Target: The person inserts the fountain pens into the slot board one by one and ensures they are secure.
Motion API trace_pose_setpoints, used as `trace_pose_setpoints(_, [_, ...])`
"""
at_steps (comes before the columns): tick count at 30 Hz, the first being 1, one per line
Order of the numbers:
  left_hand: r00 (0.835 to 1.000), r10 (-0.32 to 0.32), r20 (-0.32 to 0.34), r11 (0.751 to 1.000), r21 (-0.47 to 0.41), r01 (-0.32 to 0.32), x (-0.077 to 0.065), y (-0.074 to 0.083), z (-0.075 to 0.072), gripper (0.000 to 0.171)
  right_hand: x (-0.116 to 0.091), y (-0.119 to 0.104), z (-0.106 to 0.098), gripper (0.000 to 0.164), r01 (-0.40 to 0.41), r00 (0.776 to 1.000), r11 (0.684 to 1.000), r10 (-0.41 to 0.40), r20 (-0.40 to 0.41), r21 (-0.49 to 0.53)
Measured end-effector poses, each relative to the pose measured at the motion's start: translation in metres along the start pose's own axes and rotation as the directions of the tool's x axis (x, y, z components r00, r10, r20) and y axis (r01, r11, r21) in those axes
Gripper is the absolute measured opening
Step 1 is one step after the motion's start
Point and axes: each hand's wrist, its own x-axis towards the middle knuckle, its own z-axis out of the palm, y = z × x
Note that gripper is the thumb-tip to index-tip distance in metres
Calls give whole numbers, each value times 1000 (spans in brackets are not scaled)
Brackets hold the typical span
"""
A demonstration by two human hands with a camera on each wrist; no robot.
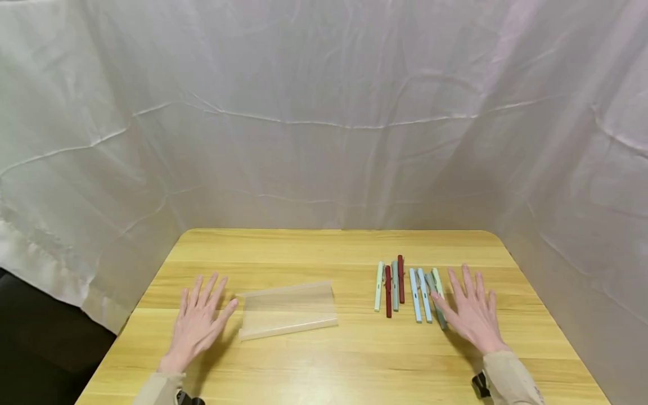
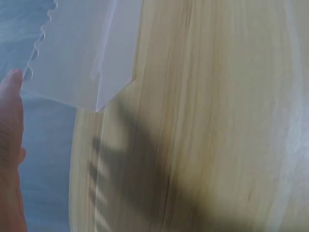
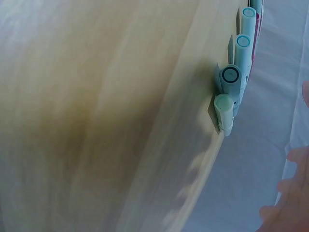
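My left hand [image 1: 196, 320], fingers spread, is over the table just left of a clear plastic holder [image 1: 289, 309]. In the left wrist view the holder [image 2: 72, 53] shows a row of scalloped notches along one edge. My right hand [image 1: 473, 315] is spread just right of the pens, its thumb overlapping a grey-green pen [image 1: 439, 315] in the head view; contact cannot be told. Beside that pen lie a light green pen [image 1: 437, 281] and two light blue pens [image 1: 415, 295]. Farther left are two dark red pens [image 1: 388, 292], a grey-blue pen [image 1: 395, 287] and another light green pen [image 1: 378, 287].
The wooden table [image 1: 324, 365] has rounded far corners. Pale curtains [image 1: 324, 169] hang behind it and at both sides. Something black [image 1: 45, 343] stands beyond the left table edge. Shadows of both hands fall on the wood.
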Motion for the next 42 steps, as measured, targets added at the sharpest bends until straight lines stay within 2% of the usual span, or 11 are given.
trace_pose_setpoints(5, [998, 38, 46, 999, -40, -37, -1, 9, 1, 66, 0, 1, -1, 74, 12, 1000, 1000, -12, 19, 7])
trace_pose_setpoints(9, [996, 71, 50, 991, -114, -65, 0, 14, 3, 74, 2, 1, -3, 74, 22, 999, 999, -23, 38, 27])
trace_pose_setpoints(17, [993, 93, 74, 941, -331, -63, -1, 15, 12, 91, 2, 4, -2, 74, 41, 997, 997, -46, 58, 70])
trace_pose_setpoints(21, [991, 91, 94, 893, -448, -39, -2, 14, 17, 95, 3, 5, -2, 74, 55, 996, 993, -62, 67, 104])
trace_pose_setpoints(27, [985, 140, 96, 796, -603, -54, -1, 14, 22, 99, 5, 7, 0, 73, 86, 993, 980, -100, 69, 178])
trace_pose_setpoints(31, [987, 134, 88, 769, -637, -48, 0, 19, 22, 100, 6, 8, 1, 72, 95, 991, 973, -113, 74, 212])
trace_pose_setpoints(34, [987, 143, 71, 740, -670, -59, 0, 26, 19, 100, 8, 9, 1, 72, 78, 990, 966, -104, 93, 245])
trace_pose_setpoints(38, [981, 181, 74, 684, -726, -72, 2, 35, 13, 99, 11, 10, 1, 71, 64, 992, 960, -91, 90, 273])
trace_pose_setpoints(42, [977, 172, 122, 642, -766, -17, 3, 40, 12, 97, 14, 13, 1, 66, 61, 994, 957, -83, 65, 284])
